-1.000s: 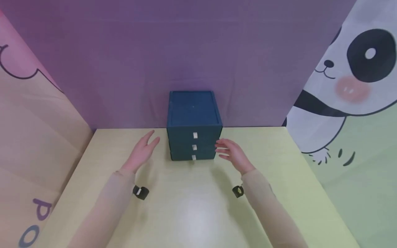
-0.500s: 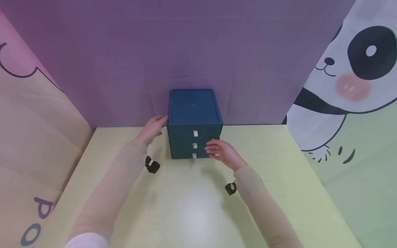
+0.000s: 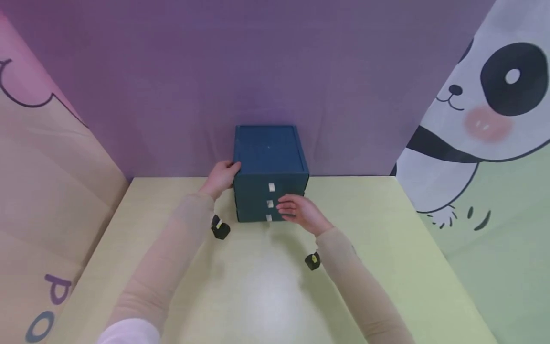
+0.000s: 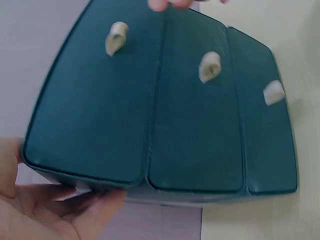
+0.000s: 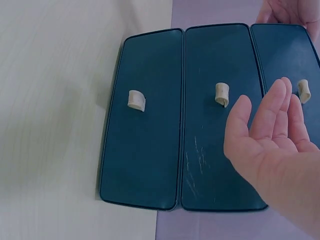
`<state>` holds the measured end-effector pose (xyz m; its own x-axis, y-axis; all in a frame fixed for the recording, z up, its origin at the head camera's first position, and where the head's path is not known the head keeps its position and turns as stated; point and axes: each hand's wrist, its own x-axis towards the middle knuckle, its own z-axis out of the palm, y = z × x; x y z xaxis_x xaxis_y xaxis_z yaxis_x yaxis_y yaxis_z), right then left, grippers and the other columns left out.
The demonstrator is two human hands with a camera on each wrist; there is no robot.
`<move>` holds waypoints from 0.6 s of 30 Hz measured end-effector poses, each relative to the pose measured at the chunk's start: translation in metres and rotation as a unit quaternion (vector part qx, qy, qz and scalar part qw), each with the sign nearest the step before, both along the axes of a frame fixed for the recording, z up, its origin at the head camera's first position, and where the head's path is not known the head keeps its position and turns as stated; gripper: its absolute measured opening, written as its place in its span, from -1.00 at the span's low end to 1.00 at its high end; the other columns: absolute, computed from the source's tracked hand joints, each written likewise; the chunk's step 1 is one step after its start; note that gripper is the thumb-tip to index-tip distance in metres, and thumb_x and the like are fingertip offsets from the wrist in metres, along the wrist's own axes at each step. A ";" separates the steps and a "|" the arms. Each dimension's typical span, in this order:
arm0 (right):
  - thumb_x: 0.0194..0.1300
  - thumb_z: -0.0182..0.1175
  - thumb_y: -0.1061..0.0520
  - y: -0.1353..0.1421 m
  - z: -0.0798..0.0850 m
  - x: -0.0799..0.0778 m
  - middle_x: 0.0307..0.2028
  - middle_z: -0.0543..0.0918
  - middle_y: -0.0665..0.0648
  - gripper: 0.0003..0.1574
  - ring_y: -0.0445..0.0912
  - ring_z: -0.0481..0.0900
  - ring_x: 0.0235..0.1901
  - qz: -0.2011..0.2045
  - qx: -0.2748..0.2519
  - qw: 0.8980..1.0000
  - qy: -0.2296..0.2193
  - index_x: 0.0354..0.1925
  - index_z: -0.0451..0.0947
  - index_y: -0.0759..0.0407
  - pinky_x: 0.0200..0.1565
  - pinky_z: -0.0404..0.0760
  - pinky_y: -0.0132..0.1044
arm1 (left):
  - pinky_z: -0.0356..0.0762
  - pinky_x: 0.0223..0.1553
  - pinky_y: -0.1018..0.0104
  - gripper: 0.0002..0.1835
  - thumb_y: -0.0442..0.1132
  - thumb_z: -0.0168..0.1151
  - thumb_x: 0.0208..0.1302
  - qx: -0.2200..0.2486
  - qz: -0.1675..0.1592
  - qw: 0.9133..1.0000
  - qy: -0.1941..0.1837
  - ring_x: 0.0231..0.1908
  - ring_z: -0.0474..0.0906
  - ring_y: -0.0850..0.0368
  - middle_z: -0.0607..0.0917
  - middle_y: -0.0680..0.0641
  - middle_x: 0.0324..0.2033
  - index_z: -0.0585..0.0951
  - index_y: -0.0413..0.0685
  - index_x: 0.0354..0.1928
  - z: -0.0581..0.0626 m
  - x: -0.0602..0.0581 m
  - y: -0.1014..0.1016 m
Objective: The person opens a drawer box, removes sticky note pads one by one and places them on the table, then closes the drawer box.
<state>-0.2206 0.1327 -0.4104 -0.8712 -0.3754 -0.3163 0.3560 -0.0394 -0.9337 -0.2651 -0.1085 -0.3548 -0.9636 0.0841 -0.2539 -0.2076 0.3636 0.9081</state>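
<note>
A dark blue-green drawer cabinet [image 3: 270, 150] stands against the back wall, three drawers all closed. Each drawer front bears a small whitish loop pull, such as the top pull [image 3: 271, 187]. My left hand [image 3: 220, 178] grips the cabinet's upper left front edge, thumb over the top and fingers along the side, as the left wrist view also shows. My right hand [image 3: 301, 211] hovers before the drawer fronts, right of the pulls, fingers relaxed and slightly bent, holding nothing. In the right wrist view its fingertips [image 5: 277, 90] lie between the middle pull [image 5: 222, 94] and the top pull [image 5: 303, 91].
The cabinet rests at the rear of a pale wooden table [image 3: 266, 286]. Behind it hangs a purple cloth [image 3: 172, 86]. Printed cloths flank both sides, with a panda [image 3: 494, 100] on the right one. Small dark devices [image 3: 221, 228] are worn at both wrists.
My left hand has moved forward and right from the open air onto the cabinet's left edge. The right hand has shifted left across the drawer fronts. The cabinet stays in place.
</note>
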 end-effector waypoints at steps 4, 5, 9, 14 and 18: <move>0.51 -0.23 0.07 -0.005 0.002 -0.004 -0.33 0.60 -0.03 -0.49 -0.18 0.55 -0.26 0.002 -0.006 1.000 -0.003 0.16 0.27 0.46 0.33 0.22 0.10 | 0.37 0.24 -0.01 -0.36 -0.02 -0.20 0.50 -0.006 -0.012 1.000 0.013 0.40 0.10 -0.10 0.10 -0.22 0.43 0.00 -0.21 0.46 -0.002 0.001 0.001; 0.51 -0.23 0.07 -0.007 0.003 -0.005 -0.33 0.59 -0.02 -0.50 -0.17 0.54 -0.25 0.000 -0.009 1.000 -0.007 0.16 0.27 0.44 0.34 0.21 0.10 | 0.38 0.23 -0.02 -0.36 -0.02 -0.19 0.50 -0.005 -0.011 1.000 0.016 0.39 0.11 -0.10 0.12 -0.22 0.43 0.01 -0.21 0.46 -0.002 0.001 0.001; 0.50 -0.23 0.05 -0.012 0.007 -0.009 -0.29 0.57 0.00 -0.53 -0.09 0.52 -0.15 -0.003 -0.007 1.000 -0.018 0.13 0.30 0.38 0.34 0.22 0.07 | 0.40 0.22 -0.02 -0.35 -0.02 -0.18 0.49 -0.003 -0.009 1.000 0.022 0.38 0.14 -0.10 0.14 -0.24 0.42 0.01 -0.22 0.46 -0.002 0.000 0.001; 0.49 -0.20 0.02 -0.019 0.006 -0.015 -0.29 0.57 0.03 -0.60 -0.08 0.53 -0.15 -0.011 0.003 0.999 -0.035 0.00 0.38 0.30 0.34 0.22 0.08 | 0.44 0.17 -0.01 -0.35 -0.03 -0.16 0.49 -0.002 -0.001 1.000 0.030 0.35 0.20 -0.11 0.18 -0.27 0.39 0.02 -0.25 0.45 -0.007 -0.001 -0.003; 0.48 -0.18 -0.02 -0.024 0.006 -0.018 -0.27 0.58 0.04 -0.59 -0.12 0.55 -0.21 -0.013 0.018 0.999 -0.037 -0.03 0.41 0.27 0.30 0.28 0.04 | 0.47 0.15 -0.01 -0.36 -0.03 -0.15 0.49 0.000 0.002 0.999 0.037 0.32 0.24 -0.12 0.22 -0.27 0.38 0.05 -0.25 0.44 -0.009 -0.001 -0.005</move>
